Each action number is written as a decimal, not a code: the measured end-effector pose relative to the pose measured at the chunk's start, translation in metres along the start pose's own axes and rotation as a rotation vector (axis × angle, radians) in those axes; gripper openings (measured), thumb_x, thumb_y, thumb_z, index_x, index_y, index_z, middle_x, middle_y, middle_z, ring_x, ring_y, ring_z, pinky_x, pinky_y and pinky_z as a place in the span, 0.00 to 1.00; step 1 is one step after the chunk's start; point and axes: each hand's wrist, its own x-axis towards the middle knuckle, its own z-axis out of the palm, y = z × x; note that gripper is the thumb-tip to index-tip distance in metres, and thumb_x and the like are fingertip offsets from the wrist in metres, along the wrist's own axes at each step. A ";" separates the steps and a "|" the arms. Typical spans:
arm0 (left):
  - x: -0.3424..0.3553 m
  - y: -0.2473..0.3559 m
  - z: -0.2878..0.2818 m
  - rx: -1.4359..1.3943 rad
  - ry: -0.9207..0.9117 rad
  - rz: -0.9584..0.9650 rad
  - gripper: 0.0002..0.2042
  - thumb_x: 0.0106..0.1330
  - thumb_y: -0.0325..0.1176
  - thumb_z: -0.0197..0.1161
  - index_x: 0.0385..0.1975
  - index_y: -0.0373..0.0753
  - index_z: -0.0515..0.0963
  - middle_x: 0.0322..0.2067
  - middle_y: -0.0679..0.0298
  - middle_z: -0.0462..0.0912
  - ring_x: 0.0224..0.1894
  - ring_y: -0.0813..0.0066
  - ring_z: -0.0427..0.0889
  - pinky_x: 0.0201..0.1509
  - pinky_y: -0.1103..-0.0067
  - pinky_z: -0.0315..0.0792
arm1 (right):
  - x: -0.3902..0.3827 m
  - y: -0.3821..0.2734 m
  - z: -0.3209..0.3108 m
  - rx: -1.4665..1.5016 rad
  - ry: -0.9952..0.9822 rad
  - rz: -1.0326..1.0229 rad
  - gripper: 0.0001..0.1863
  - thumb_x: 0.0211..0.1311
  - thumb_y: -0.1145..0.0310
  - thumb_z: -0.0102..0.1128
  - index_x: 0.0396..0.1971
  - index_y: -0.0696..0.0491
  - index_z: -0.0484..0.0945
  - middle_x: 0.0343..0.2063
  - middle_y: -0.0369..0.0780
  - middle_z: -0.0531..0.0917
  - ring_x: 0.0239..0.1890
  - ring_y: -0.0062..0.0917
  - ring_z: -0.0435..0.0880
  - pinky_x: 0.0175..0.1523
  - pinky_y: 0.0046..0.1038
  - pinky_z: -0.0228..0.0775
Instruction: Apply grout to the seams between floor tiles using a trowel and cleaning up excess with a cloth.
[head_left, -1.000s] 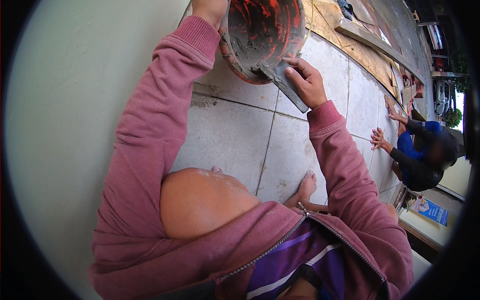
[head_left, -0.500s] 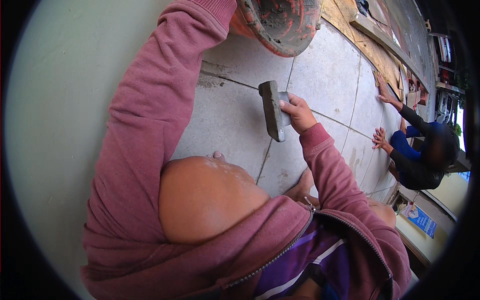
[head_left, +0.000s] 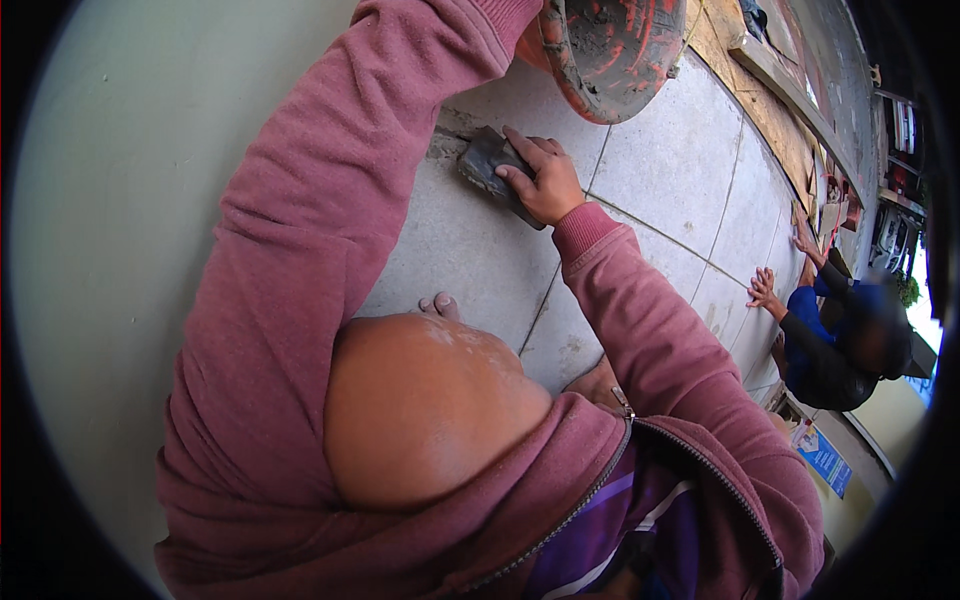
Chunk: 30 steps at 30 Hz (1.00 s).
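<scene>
My right hand (head_left: 543, 178) is closed on a dark grey hand float (head_left: 490, 165). The float's flat face is down on the pale floor tiles (head_left: 660, 170), close to a rough mortar-filled joint beside the wall. My left arm stretches up to the top edge, where only its pink cuff shows; the left hand lies outside the picture. Near that cuff, an orange bucket (head_left: 590, 108) smeared inside with wet grey mortar leans with its mouth partly toward me.
A pale green wall (head_left: 120, 250) rises along my left. To the right, another person (head_left: 835, 330) crouches with both hands held out over the tiles. Wooden boards (head_left: 790, 85) lie along the far edge. My bare knee (head_left: 430, 410) is close below the work.
My right hand has moved left and forward and turned the float from upright to flat on the floor. The view has shifted slightly. The other person's far hand has moved.
</scene>
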 end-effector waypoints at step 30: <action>-0.003 0.008 -0.012 0.099 -0.026 -0.094 0.09 0.54 0.28 0.57 0.32 0.30 0.77 0.28 0.63 0.79 0.29 0.77 0.75 0.35 0.81 0.67 | 0.035 -0.042 -0.009 -0.633 -0.334 -0.143 0.15 0.47 0.69 0.49 0.39 0.50 0.74 0.34 0.39 0.77 0.43 0.34 0.72 0.39 0.39 0.67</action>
